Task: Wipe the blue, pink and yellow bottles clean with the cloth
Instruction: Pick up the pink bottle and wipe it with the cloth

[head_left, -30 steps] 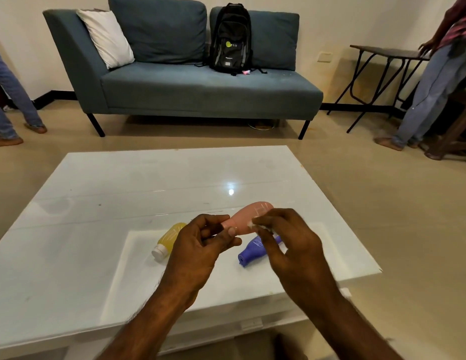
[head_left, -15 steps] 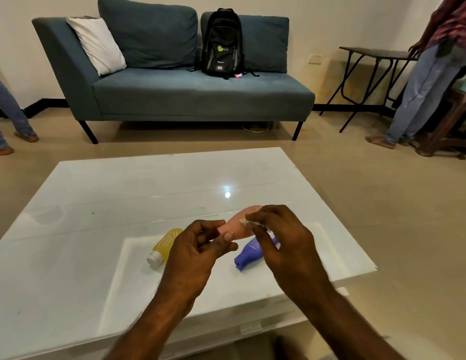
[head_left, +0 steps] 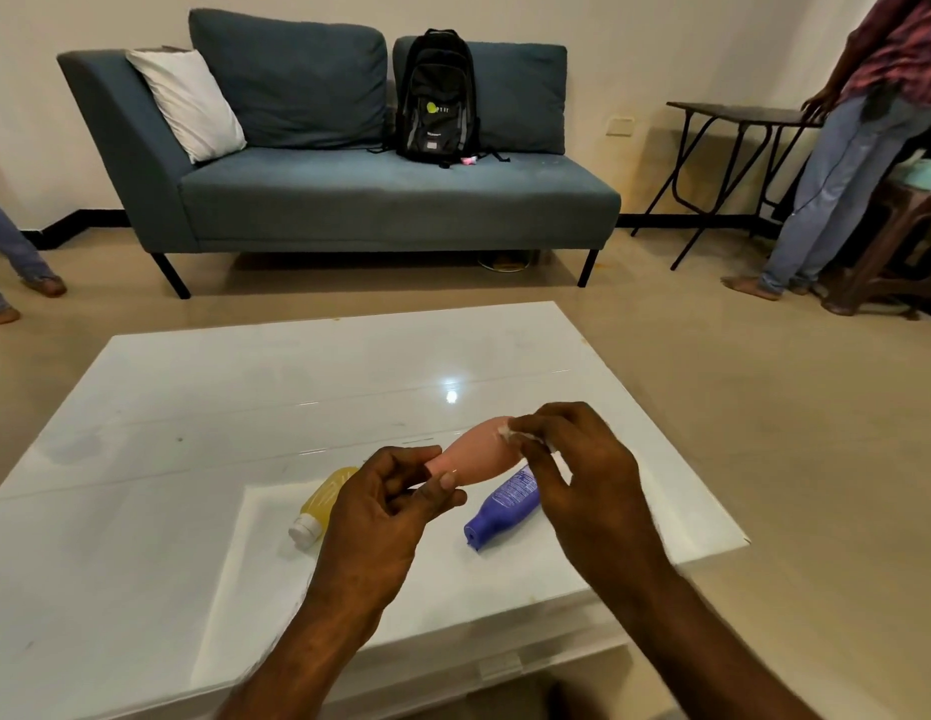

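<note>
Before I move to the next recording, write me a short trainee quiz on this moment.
1. Which hand presses the cloth to the pink bottle? A. left hand B. right hand C. neither
2. Fill in: the blue bottle and the ___ bottle lie on the table.
3. True or false: the left hand holds nothing.
Key: 1 B; 2 yellow bottle; 3 false, it grips the pink bottle.

probably living room, sofa (head_left: 390,200), coffee table (head_left: 193,459)

A glossy white rectangular worktop (head_left: 193,439) carries a white-capped yellow plastic bottle (head_left: 326,498) and a blue plastic bottle (head_left: 500,511), both lying flat near its near edge.
</note>
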